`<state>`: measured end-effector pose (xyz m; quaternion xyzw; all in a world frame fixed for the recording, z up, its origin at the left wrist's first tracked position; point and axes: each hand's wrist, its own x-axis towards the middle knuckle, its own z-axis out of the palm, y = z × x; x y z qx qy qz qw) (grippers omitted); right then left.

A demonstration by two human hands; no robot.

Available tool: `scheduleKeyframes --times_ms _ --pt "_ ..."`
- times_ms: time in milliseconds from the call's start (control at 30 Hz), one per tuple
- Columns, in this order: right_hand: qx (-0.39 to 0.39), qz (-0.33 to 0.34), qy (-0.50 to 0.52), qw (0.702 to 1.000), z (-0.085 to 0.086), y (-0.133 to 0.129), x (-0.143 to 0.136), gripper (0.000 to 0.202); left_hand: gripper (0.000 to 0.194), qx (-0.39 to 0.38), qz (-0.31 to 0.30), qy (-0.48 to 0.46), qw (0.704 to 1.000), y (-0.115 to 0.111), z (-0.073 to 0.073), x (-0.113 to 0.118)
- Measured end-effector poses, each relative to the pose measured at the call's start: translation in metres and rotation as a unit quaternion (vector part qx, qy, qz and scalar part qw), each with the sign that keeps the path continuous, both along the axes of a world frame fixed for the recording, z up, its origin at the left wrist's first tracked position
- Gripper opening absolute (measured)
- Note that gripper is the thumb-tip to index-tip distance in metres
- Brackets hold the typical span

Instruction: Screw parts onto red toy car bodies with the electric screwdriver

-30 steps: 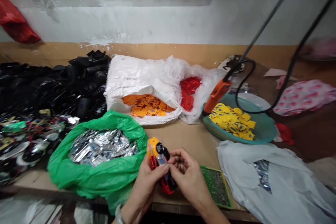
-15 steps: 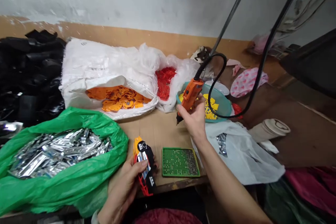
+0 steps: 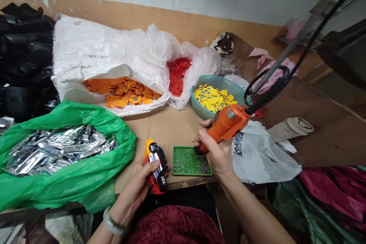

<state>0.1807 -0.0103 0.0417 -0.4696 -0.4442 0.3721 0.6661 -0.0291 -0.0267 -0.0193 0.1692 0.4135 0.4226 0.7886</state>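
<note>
My left hand (image 3: 137, 181) is closed around a toy car (image 3: 156, 167) in yellow, black and red with a silvery strip, the thumb pressing on that strip. My right hand (image 3: 219, 150) grips an orange electric screwdriver (image 3: 225, 124), its cable running up to the right. The tool tilts down to the left, with its nose over a green perforated tray (image 3: 185, 162). Small metal screws lie in the tray, most of them toward its right side. The bit's tip is hard to make out against the fingers and tray.
On the left, a green bag (image 3: 126, 135) holds silvery strips. Behind it, white sacks (image 3: 94, 45) hold orange and red parts. A teal basin (image 3: 197, 103) of yellow pieces stands behind the tray. A white bag (image 3: 265, 156) and a whitish cylinder (image 3: 294, 127) lie at right.
My right hand has brought the screwdriver down from above the cardboard to the tray, tilting it. The left hand keeps hold of the toy car. The camera view has shifted slightly.
</note>
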Motion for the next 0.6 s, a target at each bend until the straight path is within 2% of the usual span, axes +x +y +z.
scheduleKeyframes --times_ms 133,233,600 --pt "0.002 0.03 0.016 0.999 -0.022 -0.006 -0.003 0.022 0.034 0.008 -0.02 0.021 1.0 -0.001 -0.003 0.004" --pt "0.004 0.044 0.029 0.999 -0.031 -0.006 -0.001 0.022 0.034 0.01 -0.021 0.035 0.999 -0.002 -0.004 0.005" --pt "0.004 0.051 0.029 0.998 -0.038 0.0 0.0 0.022 0.036 0.006 -0.006 0.034 0.999 -0.005 -0.002 0.007"
